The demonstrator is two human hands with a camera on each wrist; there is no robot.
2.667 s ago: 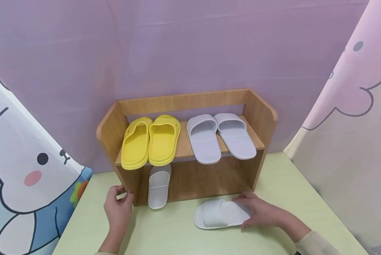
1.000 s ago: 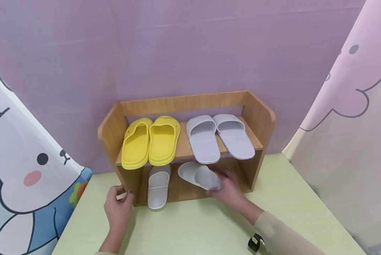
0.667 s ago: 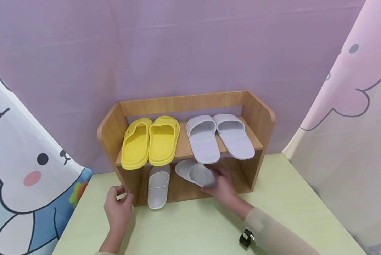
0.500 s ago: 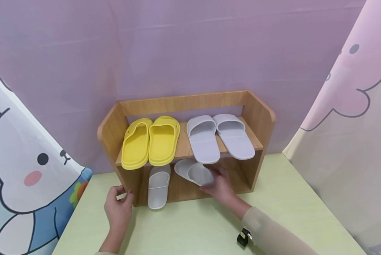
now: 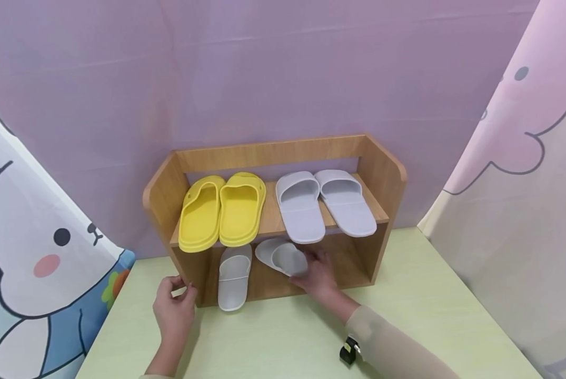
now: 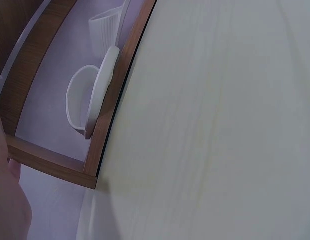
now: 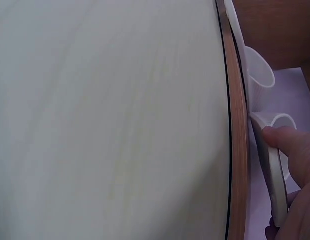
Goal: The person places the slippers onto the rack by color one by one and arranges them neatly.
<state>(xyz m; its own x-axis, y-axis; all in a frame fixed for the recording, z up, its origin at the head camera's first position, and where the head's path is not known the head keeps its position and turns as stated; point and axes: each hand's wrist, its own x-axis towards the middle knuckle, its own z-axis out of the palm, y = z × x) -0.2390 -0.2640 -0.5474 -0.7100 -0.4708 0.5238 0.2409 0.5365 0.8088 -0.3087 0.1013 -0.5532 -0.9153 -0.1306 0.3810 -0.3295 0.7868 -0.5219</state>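
My right hand (image 5: pixel 319 276) grips a light grey slide slipper (image 5: pixel 283 258) by one end, inside the lower level of the wooden shoe rack (image 5: pixel 270 154). In the right wrist view, the thumb (image 7: pixel 280 137) presses on the held slipper, which stands tilted against the rack's floor. To its left, the matching slipper (image 5: pixel 234 284) lies on the lower level, its heel end at the front edge. My left hand (image 5: pixel 174 308) pinches the front edge of the rack's left side panel; the left wrist view has part of this hand (image 6: pixel 10 200) beside the panel.
A yellow clog pair (image 5: pixel 221 213) and a pale lilac slide pair (image 5: pixel 323 205) stand on the upper shelf, close above the right hand. The rack stands on a pale green table (image 5: pixel 264 342) against a purple cloth (image 5: pixel 264 79). A small black device (image 5: pixel 348 351) hangs at the right sleeve.
The right hand has lifted the slipper off the table, turned it and carried it into the lower level, lately shifting slightly left towards the other slipper. The left hand stays in place.
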